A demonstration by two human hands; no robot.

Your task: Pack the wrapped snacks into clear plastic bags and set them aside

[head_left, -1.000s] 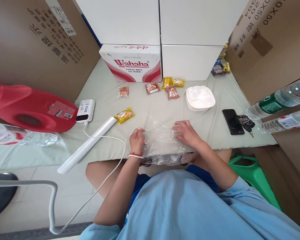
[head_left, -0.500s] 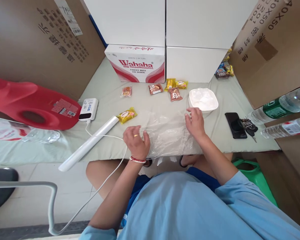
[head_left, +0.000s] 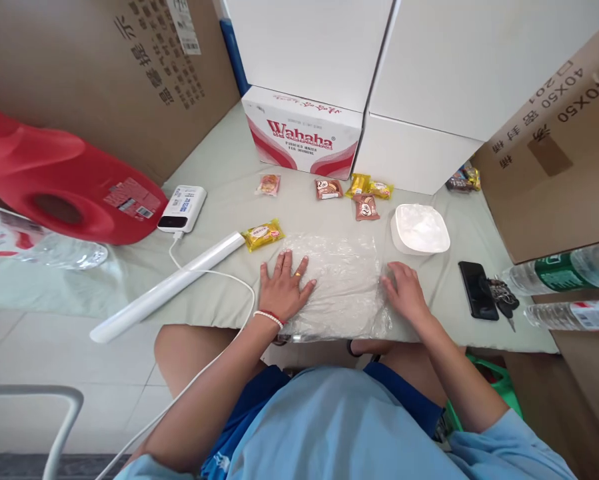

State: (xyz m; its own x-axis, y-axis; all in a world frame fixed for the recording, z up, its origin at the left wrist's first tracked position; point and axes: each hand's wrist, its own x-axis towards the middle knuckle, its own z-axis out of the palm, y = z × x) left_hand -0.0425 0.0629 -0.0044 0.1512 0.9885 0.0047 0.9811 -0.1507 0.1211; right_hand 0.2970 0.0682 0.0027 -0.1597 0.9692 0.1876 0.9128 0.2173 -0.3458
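Observation:
A clear plastic sheet or bag (head_left: 342, 287) lies spread and wrinkled at the table's front edge. Flat on its left side rests my left hand (head_left: 283, 287), fingers spread, a ring on one finger. My right hand (head_left: 404, 292) is at the sheet's right edge, its fingers loosely curved and apart, holding nothing visible. Just beyond my left hand lies a yellow wrapped snack (head_left: 262, 235), touching the end of a white tube-shaped roll (head_left: 169, 287). Above my right hand stands a white plastic tub (head_left: 420, 230) with thin, whitish plastic in it.
Several wrapped snacks (head_left: 366, 207) lie before the Wahaha box (head_left: 304, 137). To the left are a red jug (head_left: 74, 180) and a white device (head_left: 183, 209) whose cable crosses the roll. A phone (head_left: 478, 290), keys (head_left: 503, 295) and water bottles (head_left: 569, 272) sit right.
My left hand has flattened with its fingers spread on the plastic. My right hand has moved nearer me, away from the tub. The camera view has tilted and shifted.

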